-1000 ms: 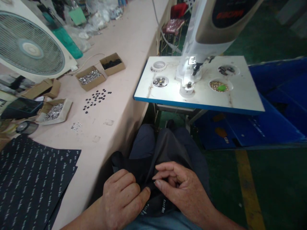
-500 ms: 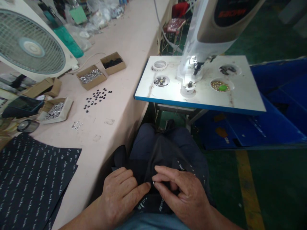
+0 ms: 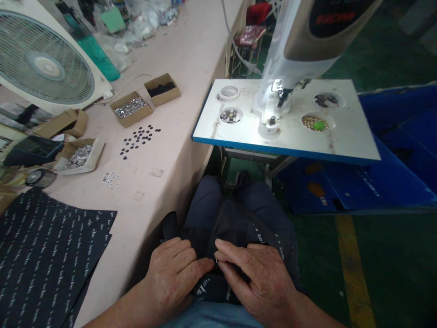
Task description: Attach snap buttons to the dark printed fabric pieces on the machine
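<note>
A dark cloth with white lettering (image 3: 223, 289) lies across my lap. My left hand (image 3: 175, 271) is closed on it, thumb stretched toward the middle and fingers curled over the fabric. My right hand (image 3: 254, 273) pinches a tiny shiny metal piece (image 3: 216, 261) between thumb and fingertips, right beside the left thumb tip and against the cloth. The piece is too small to name exactly; it looks like a snap or eyelet part. Part of the cloth is hidden under both hands.
On the table (image 3: 164, 150) to my left are small boxes of metal fasteners (image 3: 131, 109), loose black discs (image 3: 138, 139), a fan (image 3: 44, 66) and stacked printed cloth (image 3: 44, 255). Ahead stands a pressing machine (image 3: 290, 54) on a white board (image 3: 300, 141); blue bins (image 3: 403, 182) sit at right.
My right hand has shifted slightly left, its fingertips closer to the left thumb. The small metal piece stays pinched, and the lettered cloth has moved a little under the hands.
</note>
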